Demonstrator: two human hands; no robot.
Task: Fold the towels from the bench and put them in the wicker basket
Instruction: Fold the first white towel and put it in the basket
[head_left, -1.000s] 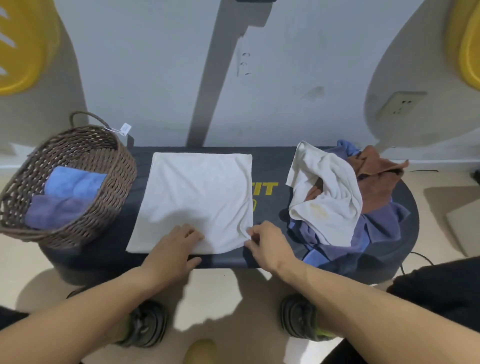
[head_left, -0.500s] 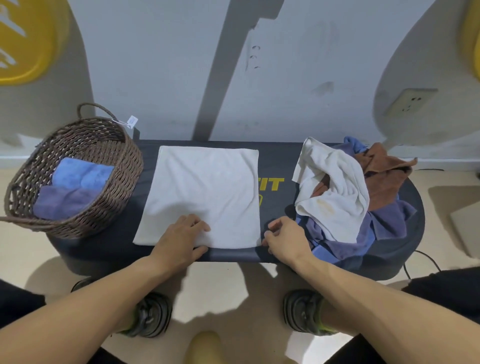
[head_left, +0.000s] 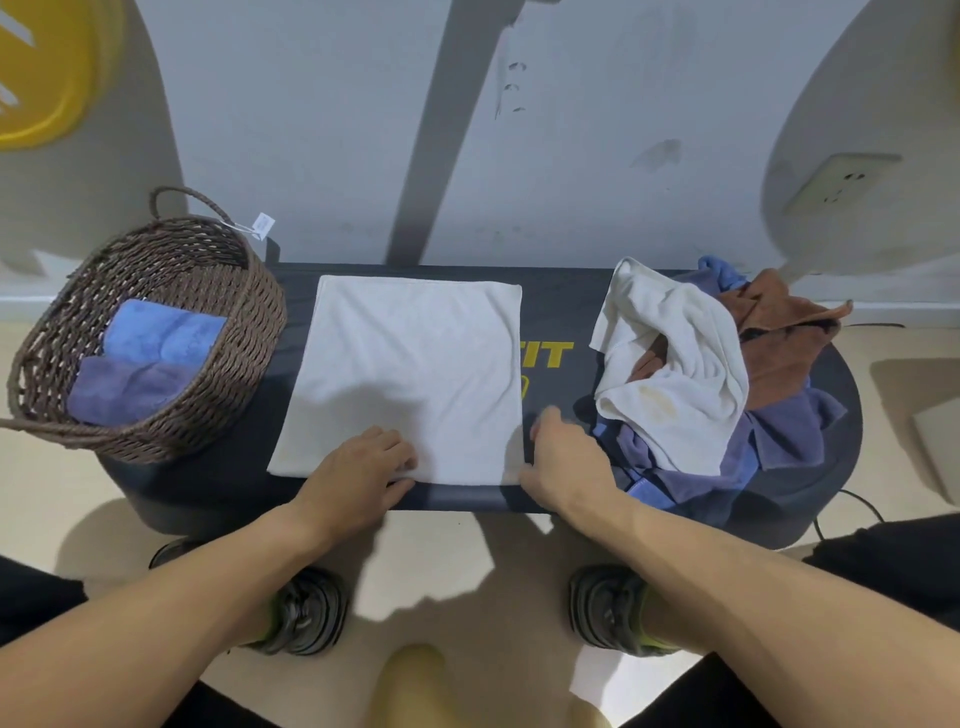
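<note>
White towel (head_left: 415, 374) is lying flat mid-tabletop (head_left: 561, 296), long axis running 12 to 6. Left hand (head_left: 358, 467) is pressing its near edge, fingers relaxed; right hand (head_left: 563, 457) is curling at the 5 o'clock corner, seemingly pinching it. Wicker basket (head_left: 249, 291) is sitting at 9 o'clock.

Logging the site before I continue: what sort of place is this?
Probably a home room or small gym corner used for laundry: a padded black bench with yellow lettering stands against a plain wall with a wall socket, holding a wicker basket and loose towels.

Yellow plastic tub (head_left: 47, 78) on wall at left, wall socket (head_left: 836, 182), dark shoes (head_left: 306, 613)
</note>
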